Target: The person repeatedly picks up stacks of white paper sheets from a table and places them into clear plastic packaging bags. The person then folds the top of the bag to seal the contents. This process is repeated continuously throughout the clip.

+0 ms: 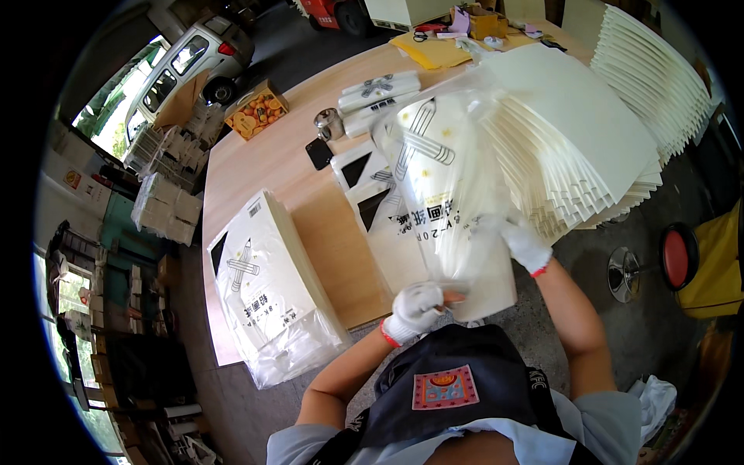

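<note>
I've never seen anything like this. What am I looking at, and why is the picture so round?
There is no robot here, just a person in white gloves. The one picture comes from a wide fisheye camera worn on their head, looking down, so straight edges bend.

The left hand seems to pinch the lower end of a clear printed plastic bag with white paper apparently inside. The right hand is at its right side, its fingers too blurred to make out.

On the wooden table are a pile of filled bags to the left, fanned white sheets to the right, and a black phone and metal canister farther back.
</note>
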Action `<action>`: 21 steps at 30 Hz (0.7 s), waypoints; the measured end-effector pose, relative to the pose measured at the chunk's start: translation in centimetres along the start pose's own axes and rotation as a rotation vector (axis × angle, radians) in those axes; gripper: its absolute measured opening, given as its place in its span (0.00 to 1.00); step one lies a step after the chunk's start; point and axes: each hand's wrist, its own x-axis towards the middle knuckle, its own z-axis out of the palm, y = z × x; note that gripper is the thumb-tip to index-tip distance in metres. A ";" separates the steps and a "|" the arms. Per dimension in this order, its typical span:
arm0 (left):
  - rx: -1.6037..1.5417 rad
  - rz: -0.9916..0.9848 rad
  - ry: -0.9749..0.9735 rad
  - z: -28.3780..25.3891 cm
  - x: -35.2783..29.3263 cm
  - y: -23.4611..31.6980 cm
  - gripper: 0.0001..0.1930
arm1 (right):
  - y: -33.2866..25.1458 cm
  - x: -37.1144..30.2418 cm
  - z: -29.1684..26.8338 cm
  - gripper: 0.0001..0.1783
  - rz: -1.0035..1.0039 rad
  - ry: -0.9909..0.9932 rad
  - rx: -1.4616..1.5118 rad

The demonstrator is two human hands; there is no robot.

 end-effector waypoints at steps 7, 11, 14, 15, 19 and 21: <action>0.055 0.293 0.013 4.4 10.0 4.7 0.16 | 1.8 3.5 6.3 0.22 -0.463 0.221 -1.248; 0.125 0.004 0.115 3.7 7.4 1.5 0.16 | 3.8 1.2 7.6 0.21 -0.729 0.360 -1.456; 0.139 -0.400 0.254 0.9 4.1 -1.5 0.09 | 4.6 -4.6 8.9 0.24 -0.500 0.154 -1.045; 0.140 -0.457 0.264 0.8 3.0 -2.1 0.07 | 4.6 -5.9 8.7 0.27 -0.653 0.201 -1.025; 0.249 -0.201 0.087 3.2 -0.7 0.5 0.06 | 6.9 -4.6 5.1 0.31 -0.468 0.571 -1.346; 0.577 -0.040 0.178 4.3 -2.9 -0.1 0.06 | 6.0 -4.3 3.0 0.32 0.226 0.281 -1.394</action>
